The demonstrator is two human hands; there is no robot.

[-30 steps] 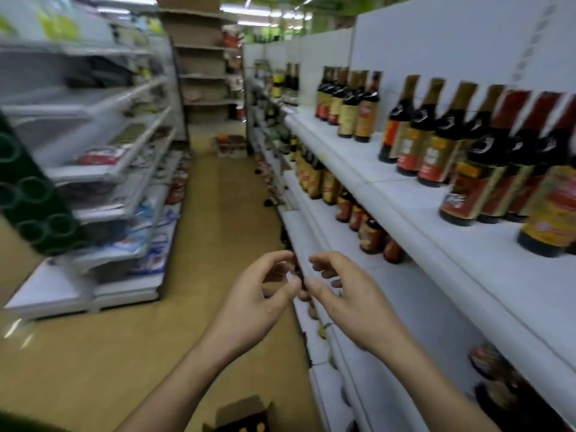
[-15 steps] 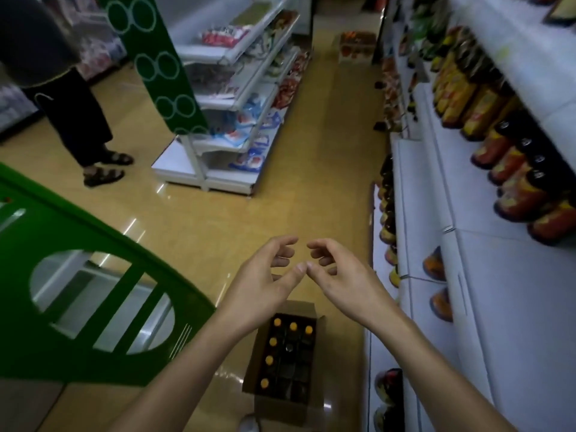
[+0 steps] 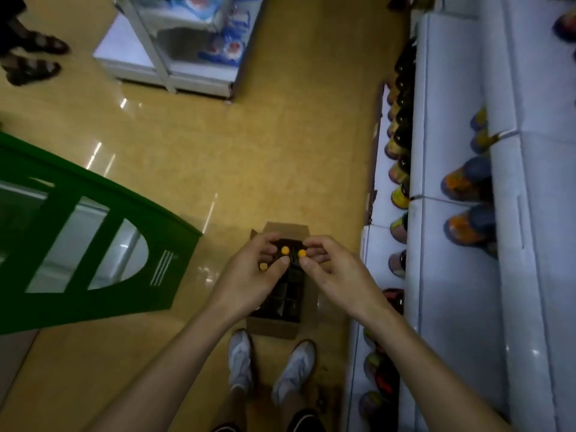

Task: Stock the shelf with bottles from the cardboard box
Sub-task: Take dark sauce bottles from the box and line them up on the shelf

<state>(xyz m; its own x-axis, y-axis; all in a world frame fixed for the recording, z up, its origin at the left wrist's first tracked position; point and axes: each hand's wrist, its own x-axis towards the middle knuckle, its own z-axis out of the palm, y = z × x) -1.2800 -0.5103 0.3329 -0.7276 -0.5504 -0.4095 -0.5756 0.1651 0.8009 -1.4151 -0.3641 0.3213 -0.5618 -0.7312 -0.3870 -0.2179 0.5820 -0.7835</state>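
An open cardboard box (image 3: 274, 328) stands on the floor just ahead of my feet. Dark bottles with yellow caps (image 3: 285, 251) fill its far end, while the near cells look dark. My left hand (image 3: 249, 275) and my right hand (image 3: 338, 275) hover side by side over the box, fingers loosely curled, thumbs close together, holding nothing. They hide part of the box's far end. The white shelf unit (image 3: 452, 275) runs along the right, with dark bottles (image 3: 466, 182) standing on its lower tiers.
A green-framed glass cabinet (image 3: 62, 244) stands at the left. Another white shelf unit (image 3: 174, 67) sits across the aisle. A person's sandalled feet (image 3: 31, 60) are at the top left. My white shoes (image 3: 240, 360) touch the box's near side.
The view has swung from the upper shelves down to the floor. The box now lies straight below my hands, which keep the same loose pose close together.
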